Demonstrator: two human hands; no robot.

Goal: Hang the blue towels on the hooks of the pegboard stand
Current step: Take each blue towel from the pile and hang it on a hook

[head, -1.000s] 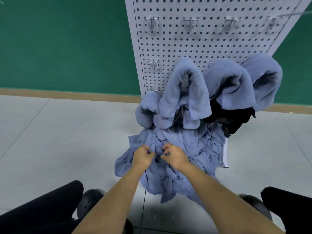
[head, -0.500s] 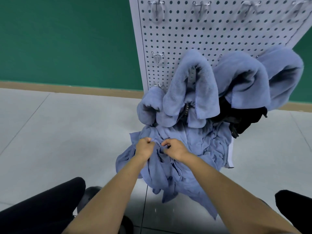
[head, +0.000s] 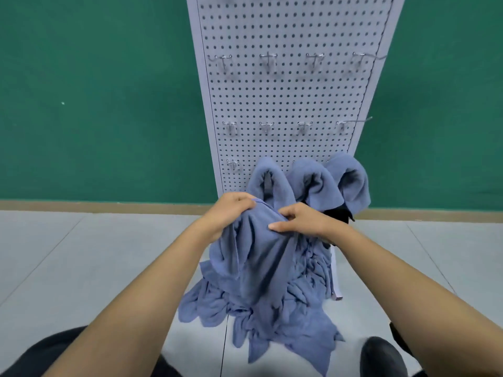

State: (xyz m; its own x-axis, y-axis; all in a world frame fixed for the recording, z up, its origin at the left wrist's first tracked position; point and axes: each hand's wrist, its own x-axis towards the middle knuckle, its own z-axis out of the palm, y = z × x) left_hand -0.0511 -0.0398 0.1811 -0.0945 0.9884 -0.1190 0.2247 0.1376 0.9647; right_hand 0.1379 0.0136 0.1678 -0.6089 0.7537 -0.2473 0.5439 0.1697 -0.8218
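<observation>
While left hand (head: 228,210) and right hand (head: 299,221) pinch blue towel (head: 255,257) below pegboard stand (head: 285,99): dangling tail may snag floor heap (head: 307,273), or fabric slip off empty hook (head: 233,164).

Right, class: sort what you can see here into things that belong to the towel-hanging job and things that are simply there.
Part of the job:
- left hand and right hand, gripping the lifted towel
- towel pile on the floor
- hung towels
- pegboard
- free hook

Just there:
- green wall
- grey floor
- black cloth behind the towels
- shoe
</observation>
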